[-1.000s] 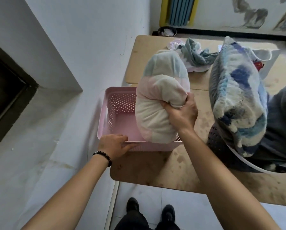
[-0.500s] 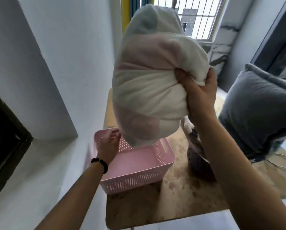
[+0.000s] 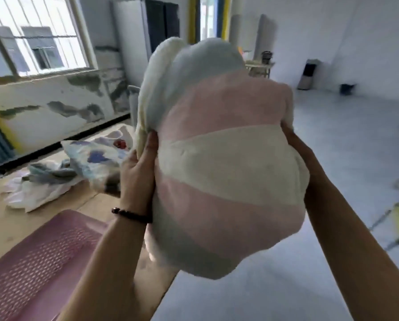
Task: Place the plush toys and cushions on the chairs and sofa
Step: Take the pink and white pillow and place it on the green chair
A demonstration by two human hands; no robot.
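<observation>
A person is holding a pastel-striped cushion (image 3: 228, 170) up in the air with both hands, and it is filling the middle of the view, clear of every surface. Bands of pale blue, pink and cream are running across its plush cover.

The left hand (image 3: 138, 167) is gripping the cushion's edge at 9 o'clock, with the fingers (image 3: 151, 144) closed against the cream seam and a dark beaded bracelet (image 3: 131, 214) sitting on the wrist. The right hand (image 3: 298, 144) is holding the opposite side at 3 o'clock. Its fingers are sunk into the bunched pink fabric and clamped on it, though most of them are hidden behind the plush.

Below and to the left, at 7 o'clock, a pink perforated basket (image 3: 38, 262) is resting on a tan worktop (image 3: 6, 218). Farther back on the same worktop, at 9 o'clock, a blue-and-white patterned cushion (image 3: 94, 161) is lying just beside the left hand as the camera sees it. A heap of white and grey-blue cloth (image 3: 38, 188) is spreading out next to it, with the two touching.

A barred window (image 3: 31, 35) is letting daylight in at 10 o'clock above a wall with peeling paint. A pale grey floor (image 3: 355, 158) is stretching away at 2 o'clock toward a white wall, where small items are too blurred to name.
</observation>
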